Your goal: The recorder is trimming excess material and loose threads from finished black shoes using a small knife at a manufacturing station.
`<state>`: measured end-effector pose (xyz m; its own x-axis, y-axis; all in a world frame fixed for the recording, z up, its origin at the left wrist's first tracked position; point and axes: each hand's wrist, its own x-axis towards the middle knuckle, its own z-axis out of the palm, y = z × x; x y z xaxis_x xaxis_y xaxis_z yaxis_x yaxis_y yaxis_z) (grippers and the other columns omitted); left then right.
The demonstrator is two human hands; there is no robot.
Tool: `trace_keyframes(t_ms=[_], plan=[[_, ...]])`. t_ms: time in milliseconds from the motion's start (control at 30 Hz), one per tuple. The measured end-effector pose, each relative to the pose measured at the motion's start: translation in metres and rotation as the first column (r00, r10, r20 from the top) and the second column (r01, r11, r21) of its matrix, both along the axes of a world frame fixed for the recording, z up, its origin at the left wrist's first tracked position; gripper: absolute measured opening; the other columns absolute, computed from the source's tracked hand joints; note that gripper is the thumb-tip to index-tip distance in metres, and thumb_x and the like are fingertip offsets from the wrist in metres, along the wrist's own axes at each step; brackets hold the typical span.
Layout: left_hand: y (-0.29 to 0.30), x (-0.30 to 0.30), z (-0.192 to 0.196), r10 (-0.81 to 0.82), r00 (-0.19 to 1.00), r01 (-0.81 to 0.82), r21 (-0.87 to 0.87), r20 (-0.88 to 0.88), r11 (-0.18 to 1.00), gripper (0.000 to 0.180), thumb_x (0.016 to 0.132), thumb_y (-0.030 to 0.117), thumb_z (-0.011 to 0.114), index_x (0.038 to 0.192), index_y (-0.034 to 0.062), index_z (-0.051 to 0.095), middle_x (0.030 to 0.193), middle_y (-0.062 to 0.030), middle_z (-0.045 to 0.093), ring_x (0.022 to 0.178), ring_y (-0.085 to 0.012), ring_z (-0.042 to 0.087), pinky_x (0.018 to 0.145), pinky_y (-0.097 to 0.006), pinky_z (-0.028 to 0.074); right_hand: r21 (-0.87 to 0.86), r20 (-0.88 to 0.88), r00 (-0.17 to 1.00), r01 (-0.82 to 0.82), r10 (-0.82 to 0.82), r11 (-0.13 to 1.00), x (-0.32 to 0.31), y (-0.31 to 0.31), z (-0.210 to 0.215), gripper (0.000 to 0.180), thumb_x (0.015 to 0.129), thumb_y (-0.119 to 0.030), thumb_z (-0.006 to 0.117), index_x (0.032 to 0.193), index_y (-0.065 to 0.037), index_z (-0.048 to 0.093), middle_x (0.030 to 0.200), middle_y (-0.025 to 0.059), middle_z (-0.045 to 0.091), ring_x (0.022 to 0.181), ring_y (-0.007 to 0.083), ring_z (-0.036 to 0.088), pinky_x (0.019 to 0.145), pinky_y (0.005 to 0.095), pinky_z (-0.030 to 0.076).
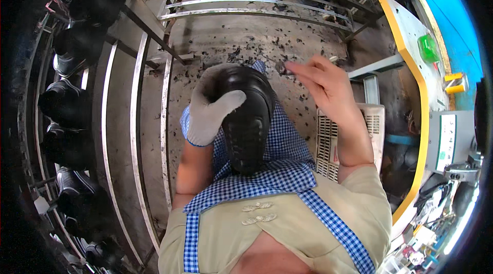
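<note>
A black shoe (247, 120) lies lengthwise on the person's lap, over a blue-and-white checked apron (267, 171), its toe pointing away from the body and its heel end sunk into the folds of the cloth so the opening cannot be seen. The left hand (210, 107), in a white knitted glove with a blue cuff, wraps over the shoe's left side and upper front, the thumb lying across the top; the fingers curl round the far side and are hidden there. Just to the right of the shoe, the bare right hand (323, 86) is raised clear of it, fingers drawn together and pinching something small and dark at their tips (287, 68); it is too small and blurred to tell what it is. Beyond the shoe the concrete floor (246, 38) is littered with dark scraps. Left of the shoe a metal rack (138, 94) of curved bars holds a row of more black shoes (72, 104), partly lost in the dark rim of the view. To the right of the shoe stands a pale slotted plastic crate (328, 145), half covered by the right forearm, and farther right a desk (416, 84) with a yellow edge, cut off at the frame, bears a green thing (427, 48).
</note>
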<state>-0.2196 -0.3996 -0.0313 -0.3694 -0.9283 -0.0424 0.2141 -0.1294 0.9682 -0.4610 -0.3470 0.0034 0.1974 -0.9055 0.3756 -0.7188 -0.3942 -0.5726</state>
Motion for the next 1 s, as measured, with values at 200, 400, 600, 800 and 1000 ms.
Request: trace_keyframes(t_ms=[200,400,600,800,1000], plan=[[-0.025,0.020,-0.032,0.308,0.891,-0.286,0.115,-0.333,0.951,0.038,0.089,0.020,0.053,0.121,-0.0014,0.055,0.111,-0.0133,0.063,0.098,-0.0230,0.062,0.088,-0.035,0.051,0.342,0.453,0.874,0.010,-0.174,0.940,-0.005,0.025,-0.053,0.075,0.071,-0.023,0.081,0.136,-0.007,0.047,0.083,0.0064,0.058,0.071,0.0131,0.055,0.062,0.0272,0.045],[-0.052,0.032,-0.050,0.413,0.603,-0.142,0.418,-0.682,0.898,0.055,0.090,0.049,0.055,0.122,0.0044,0.057,0.117,-0.0142,0.062,0.106,-0.0298,0.060,0.091,-0.043,0.051,0.183,0.420,0.905,-0.016,-0.063,0.983,0.015,0.044,-0.116,0.094,0.060,-0.019,0.088,0.139,-0.003,0.040,0.106,0.0141,0.061,0.090,0.0198,0.063,0.077,0.0295,0.051],[-0.061,0.014,-0.089,0.308,0.823,-0.011,0.529,-0.477,0.849,0.043,0.099,0.033,0.044,0.128,0.0026,0.052,0.127,-0.0140,0.057,0.115,-0.0283,0.056,0.099,-0.043,0.046,0.128,0.814,0.574,-0.021,-0.093,0.992,0.012,0.021,-0.069,0.098,0.060,-0.007,0.087,0.141,-0.003,0.032,0.131,0.0116,0.049,0.120,0.0211,0.050,0.103,0.0349,0.038],[-0.016,0.028,-0.133,0.139,0.957,0.025,0.547,-0.256,0.837,0.047,0.101,0.036,0.038,0.130,0.0009,0.048,0.119,-0.0111,0.061,0.096,-0.0232,0.062,0.078,-0.035,0.054,0.196,0.829,0.534,0.000,-0.166,0.981,0.001,-0.003,-0.060,0.089,0.066,-0.009,0.085,0.138,0.001,0.033,0.126,0.0117,0.050,0.117,0.0178,0.049,0.100,0.0316,0.040],[-0.007,0.040,-0.121,0.216,0.968,-0.097,0.599,-0.130,0.795,0.050,0.102,0.043,0.035,0.120,0.0020,0.057,0.091,-0.0089,0.065,0.069,-0.0151,0.059,0.052,-0.028,0.047,0.304,0.768,0.543,0.157,-0.339,0.940,0.006,-0.015,-0.067,0.077,0.072,-0.012,0.081,0.134,0.002,0.038,0.110,0.0092,0.060,0.099,0.0163,0.058,0.088,0.0303,0.047]])
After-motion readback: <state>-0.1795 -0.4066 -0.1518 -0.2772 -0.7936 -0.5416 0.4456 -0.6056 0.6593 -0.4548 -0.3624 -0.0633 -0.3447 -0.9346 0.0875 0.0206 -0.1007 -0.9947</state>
